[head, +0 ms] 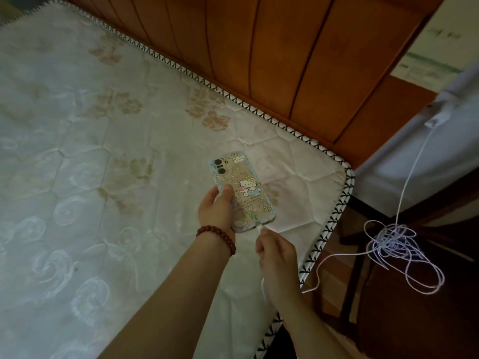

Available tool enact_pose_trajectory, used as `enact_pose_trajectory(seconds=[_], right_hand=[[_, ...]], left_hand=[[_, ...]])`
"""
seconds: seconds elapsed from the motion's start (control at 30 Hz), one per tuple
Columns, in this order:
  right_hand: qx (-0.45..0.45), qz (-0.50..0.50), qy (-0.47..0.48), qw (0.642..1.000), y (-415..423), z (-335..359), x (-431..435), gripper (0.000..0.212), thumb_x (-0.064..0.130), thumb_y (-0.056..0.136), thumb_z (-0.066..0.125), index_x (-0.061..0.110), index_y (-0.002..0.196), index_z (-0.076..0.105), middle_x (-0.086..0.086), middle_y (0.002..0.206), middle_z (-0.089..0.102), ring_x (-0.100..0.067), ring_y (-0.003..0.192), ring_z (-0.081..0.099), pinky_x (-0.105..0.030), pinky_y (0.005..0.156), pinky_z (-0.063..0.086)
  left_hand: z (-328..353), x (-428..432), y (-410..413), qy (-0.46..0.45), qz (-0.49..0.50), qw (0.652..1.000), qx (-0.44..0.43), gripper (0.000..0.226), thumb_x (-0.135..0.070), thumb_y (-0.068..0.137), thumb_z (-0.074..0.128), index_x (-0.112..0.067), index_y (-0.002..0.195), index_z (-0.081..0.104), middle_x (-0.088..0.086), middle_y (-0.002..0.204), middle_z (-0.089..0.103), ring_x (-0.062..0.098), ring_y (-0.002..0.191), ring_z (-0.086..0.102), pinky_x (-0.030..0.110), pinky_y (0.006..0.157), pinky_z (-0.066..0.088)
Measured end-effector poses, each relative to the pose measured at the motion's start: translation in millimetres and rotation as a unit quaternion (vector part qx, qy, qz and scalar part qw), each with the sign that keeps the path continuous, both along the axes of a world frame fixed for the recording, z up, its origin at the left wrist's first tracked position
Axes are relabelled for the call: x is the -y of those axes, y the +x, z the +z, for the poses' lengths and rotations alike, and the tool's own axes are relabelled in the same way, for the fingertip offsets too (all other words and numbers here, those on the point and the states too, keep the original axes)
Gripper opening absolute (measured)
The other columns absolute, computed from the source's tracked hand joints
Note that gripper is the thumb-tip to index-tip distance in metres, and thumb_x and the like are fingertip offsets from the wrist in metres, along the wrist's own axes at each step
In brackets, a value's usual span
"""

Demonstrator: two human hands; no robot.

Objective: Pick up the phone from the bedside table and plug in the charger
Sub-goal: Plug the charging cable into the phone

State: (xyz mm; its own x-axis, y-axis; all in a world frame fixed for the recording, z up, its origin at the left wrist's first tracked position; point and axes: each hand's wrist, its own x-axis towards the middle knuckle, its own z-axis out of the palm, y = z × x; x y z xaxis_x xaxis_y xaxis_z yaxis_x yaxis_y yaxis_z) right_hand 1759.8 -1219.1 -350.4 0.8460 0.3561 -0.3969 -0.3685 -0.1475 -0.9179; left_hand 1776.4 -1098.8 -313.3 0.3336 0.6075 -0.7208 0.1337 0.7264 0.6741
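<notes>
My left hand (216,208) is gripping the phone (242,190) face down over the mattress (103,151), fingers wrapped around its edge. My right hand (276,251) is pinching the charger cable (404,193) plug at the phone's bottom end.

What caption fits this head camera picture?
Left hand holds the cartoon-cased phone while right hand brings the charger cable to it.

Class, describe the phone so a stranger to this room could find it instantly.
Start at the white quilted mattress and go to its corner by the wooden headboard. There the left hand holds the phone, back up. Its cartoon-cat case marks it out.
</notes>
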Motion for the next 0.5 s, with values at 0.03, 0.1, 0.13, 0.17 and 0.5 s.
enact_pose_trajectory(seconds=[0.03, 0.1, 0.13, 0.17, 0.5], right_hand=[[-0.001, 0.0, 0.004, 1.0, -0.8, -1.3, 1.1, 0.036, 0.032, 0.08, 0.048, 0.023, 0.045, 0.045, 0.01, 0.04, 0.034, -0.003, 0.04, 0.027, -0.019, 0.045, 0.025], [-0.001, 0.004, 0.009, 1.0, -2.9, -2.3, 3.4, 0.037, 0.032, 0.081, 0.048, 0.023, 0.045, 0.046, 0.01, 0.041, 0.034, -0.003, 0.041, 0.027, -0.019, 0.045, 0.024], [-0.002, 0.005, 0.01, 1.0, -3.3, -2.3, 5.3, 0.037, 0.032, 0.081, 0.048, 0.023, 0.045, 0.046, 0.01, 0.042, 0.034, -0.004, 0.041, 0.026, -0.02, 0.045, 0.024], [0.0, 0.007, 0.007, 1.0, -3.5, -2.0, 6.5, 0.037, 0.032, 0.081, 0.048, 0.023, 0.046, 0.045, 0.009, 0.042, 0.033, -0.005, 0.041, 0.026, -0.021, 0.044, 0.023], [0.019, 0.009, -0.025, 0.999, 2.5, -3.7, 5.0, 0.047, 0.019, 0.093, 0.05, 0.023, 0.047, 0.043, 0.009, 0.042, 0.033, -0.007, 0.042, 0.027, -0.025, 0.046, 0.024]], left_hand=[[-0.4, 1.9, 0.1, -0.001, 0.002, 1.0, -0.001, 0.033, -0.013, 0.09, 0.056, -0.005, 0.122, 0.057, 0.018, 0.112, 0.068, 0.033, 0.097, 0.066, 0.052, 0.086, 0.053], [-1.9, 3.7, -0.4, -0.007, 0.011, 1.0, 0.001, 0.033, -0.012, 0.09, 0.055, -0.004, 0.123, 0.057, 0.018, 0.112, 0.067, 0.032, 0.095, 0.067, 0.052, 0.085, 0.053], [-2.7, 4.5, -0.2, -0.01, 0.014, 1.0, 0.001, 0.033, -0.012, 0.091, 0.055, -0.004, 0.123, 0.056, 0.017, 0.111, 0.068, 0.031, 0.093, 0.067, 0.051, 0.085, 0.054], [-3.5, 4.5, -0.2, -0.012, 0.015, 1.0, 0.001, 0.032, -0.011, 0.091, 0.054, -0.004, 0.122, 0.057, 0.017, 0.109, 0.068, 0.031, 0.092, 0.067, 0.052, 0.085, 0.053], [-7.6, 2.2, 2.7, -0.033, 0.018, 0.999, 0.005, 0.031, -0.012, 0.092, 0.052, -0.004, 0.122, 0.056, 0.018, 0.114, 0.067, 0.035, 0.1, 0.065, 0.056, 0.089, 0.05]])
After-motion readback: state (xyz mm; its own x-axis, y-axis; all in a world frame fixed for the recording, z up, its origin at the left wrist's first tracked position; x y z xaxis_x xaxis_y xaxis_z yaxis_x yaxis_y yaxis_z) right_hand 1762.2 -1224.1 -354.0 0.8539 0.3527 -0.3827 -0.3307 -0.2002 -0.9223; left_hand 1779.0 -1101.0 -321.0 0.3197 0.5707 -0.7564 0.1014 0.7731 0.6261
